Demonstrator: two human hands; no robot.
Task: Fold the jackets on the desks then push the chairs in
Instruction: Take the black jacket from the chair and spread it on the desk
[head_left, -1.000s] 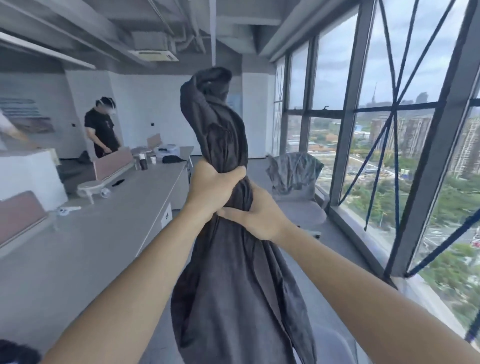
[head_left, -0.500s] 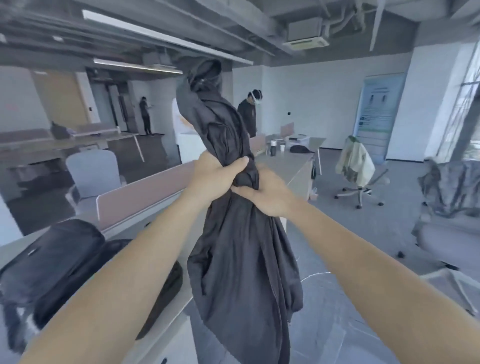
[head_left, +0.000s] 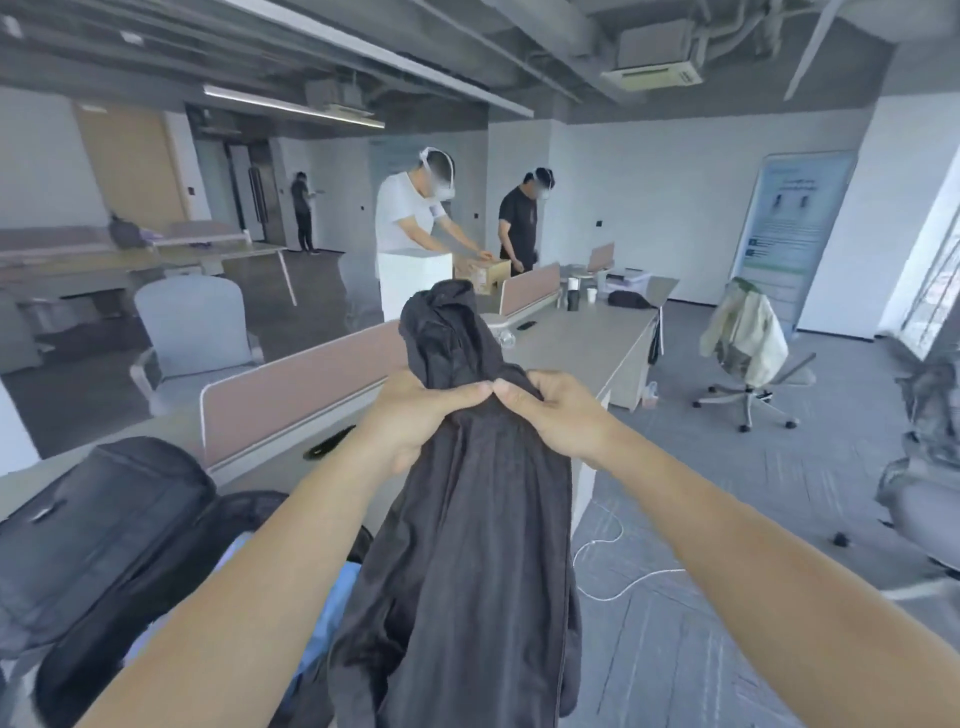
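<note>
I hold a dark grey jacket (head_left: 467, 545) up in the air in front of me. My left hand (head_left: 415, 415) and my right hand (head_left: 561, 415) pinch its upper edge side by side, thumbs touching. The hood flops up above my hands and the body hangs down over the desk's edge. The long grey desk (head_left: 582, 343) with a pink divider (head_left: 296, 384) runs away to the left of the jacket. A wheeled chair (head_left: 748, 358) with a pale jacket draped on its back stands out on the floor at the right.
Two black backpacks (head_left: 98, 530) lie on the desk at my lower left. Another grey chair (head_left: 924, 499) with clothing on it sits at the far right. A white cable (head_left: 618, 566) trails on the carpet. Three people stand at the back, two at a box (head_left: 480, 273).
My view has swung left from the windows to the office interior. My hands have lowered the jacket and shifted from a bunched fist grip to pinching its top edge side by side.
</note>
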